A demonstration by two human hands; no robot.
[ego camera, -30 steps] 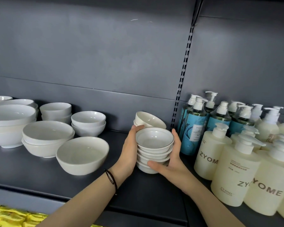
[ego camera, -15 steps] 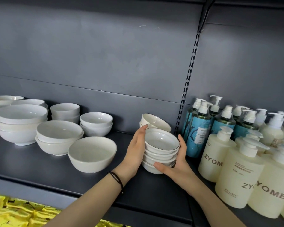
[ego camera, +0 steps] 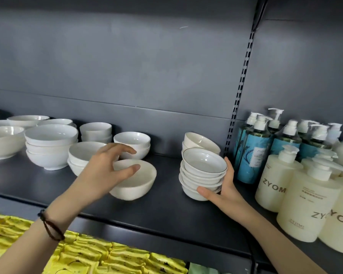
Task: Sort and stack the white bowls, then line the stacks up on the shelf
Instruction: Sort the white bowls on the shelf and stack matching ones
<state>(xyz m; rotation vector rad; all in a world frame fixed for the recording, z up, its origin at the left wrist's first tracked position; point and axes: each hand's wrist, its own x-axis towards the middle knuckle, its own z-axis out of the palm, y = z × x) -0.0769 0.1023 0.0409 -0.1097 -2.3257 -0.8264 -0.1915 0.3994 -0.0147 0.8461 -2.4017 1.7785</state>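
Small bowl stack (ego camera: 203, 171) on the shelf (ego camera: 166, 210), gripped by right hand (ego camera: 224, 192) only; left hand (ego camera: 107, 171) spread, empty, over loose bowl (ego camera: 139, 186); risk: one-sided hold tips stack toward pump bottles (ego camera: 275, 175) just right.

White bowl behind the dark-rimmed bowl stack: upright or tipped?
Tipped. The plain white bowl sits askew in another bowl, rim slanting down to the right. The right hand grips the dark-rimmed white bowl stack in front.

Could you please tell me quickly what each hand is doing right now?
Left hand: open, fingers spread over the single bowl, gripping nothing.
Right hand: holding the stack of small bowls.
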